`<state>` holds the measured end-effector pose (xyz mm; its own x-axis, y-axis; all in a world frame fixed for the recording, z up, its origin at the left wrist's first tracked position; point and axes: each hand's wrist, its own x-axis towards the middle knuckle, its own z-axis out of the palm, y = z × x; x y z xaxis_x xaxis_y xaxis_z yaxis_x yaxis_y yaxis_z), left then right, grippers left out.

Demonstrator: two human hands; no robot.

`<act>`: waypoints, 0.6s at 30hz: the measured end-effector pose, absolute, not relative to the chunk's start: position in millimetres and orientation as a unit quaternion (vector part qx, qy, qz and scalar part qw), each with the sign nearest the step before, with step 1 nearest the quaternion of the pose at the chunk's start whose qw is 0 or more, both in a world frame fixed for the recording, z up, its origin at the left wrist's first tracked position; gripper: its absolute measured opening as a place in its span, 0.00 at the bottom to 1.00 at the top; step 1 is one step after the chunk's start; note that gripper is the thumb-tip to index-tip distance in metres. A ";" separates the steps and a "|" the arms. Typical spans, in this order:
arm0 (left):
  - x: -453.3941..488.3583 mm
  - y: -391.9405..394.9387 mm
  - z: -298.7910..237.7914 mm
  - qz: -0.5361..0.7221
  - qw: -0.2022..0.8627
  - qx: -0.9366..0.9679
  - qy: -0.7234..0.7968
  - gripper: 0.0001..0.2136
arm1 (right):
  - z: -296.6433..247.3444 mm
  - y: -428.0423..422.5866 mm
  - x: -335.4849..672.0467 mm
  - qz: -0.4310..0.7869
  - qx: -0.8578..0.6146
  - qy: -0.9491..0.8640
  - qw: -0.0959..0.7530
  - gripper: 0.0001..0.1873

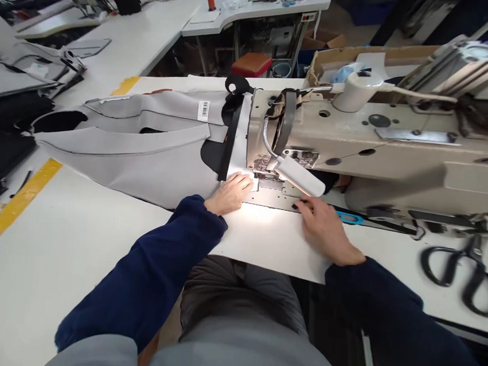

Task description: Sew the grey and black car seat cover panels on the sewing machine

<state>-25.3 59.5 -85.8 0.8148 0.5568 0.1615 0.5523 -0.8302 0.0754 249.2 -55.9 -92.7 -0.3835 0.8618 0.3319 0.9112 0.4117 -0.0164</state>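
a sewing workshop spreads out around a broad white table (53,282), marked with yellow tape (25,200). along its right side sits a beige industrial sewing machine (410,174), with a white lamp (301,176) lighting the stitching area. left of the machine head lies a grey sewn fabric piece (147,170), its near edge curving across the tabletop and its right end beside the needle area.

the piece looks light but bulky, probably soft and a little springy, like padded cloth; it should fold easily and is unlikely to break, though its loose left end could drag. the flat edge next to the black strip (229,144) seems the surest place to hold it.

2 navy sleeves reach forward, the left (155,276) angled inward and the right (395,314) coming in from the lower right. near the right sleeve lie black-handled scissors (476,251). a slim black-and-blue tool (350,217) runs out from beneath the right hand (325,227), whose fingers are curled at the machine bed; whether they grip it i cannot tell. the left hand (233,192) rests palm down, fingers together, on the fabric's right edge; any pinch underneath is hidden. smallest is 1 white barcode label (203,110).
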 end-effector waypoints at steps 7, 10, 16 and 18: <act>-20.6 -17.5 -83.6 0.225 0.330 0.834 0.381 0.14 | -79.7 -23.5 266.3 -0.112 -0.523 -0.842 0.072 0.19; -14.7 -41.5 -72.6 0.204 0.645 0.602 0.425 0.17 | -70.3 -44.6 227.4 -0.042 -0.465 -0.867 0.175 0.21; -9.6 -33.1 -54.0 0.233 0.732 0.458 0.447 0.21 | -61.8 -117.2 147.1 0.114 -0.326 -0.894 0.285 0.18; -11.1 -28.9 -54.9 0.225 0.712 0.481 0.460 0.18 | -65.2 -127.3 134.1 0.137 -0.328 -0.867 0.351 0.13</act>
<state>-11.1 -28.9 -54.9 0.4761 0.7626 -0.4379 0.1217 0.4360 0.8917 134.1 -127.3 -65.2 -0.5392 0.6639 0.5181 0.4717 0.7477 -0.4673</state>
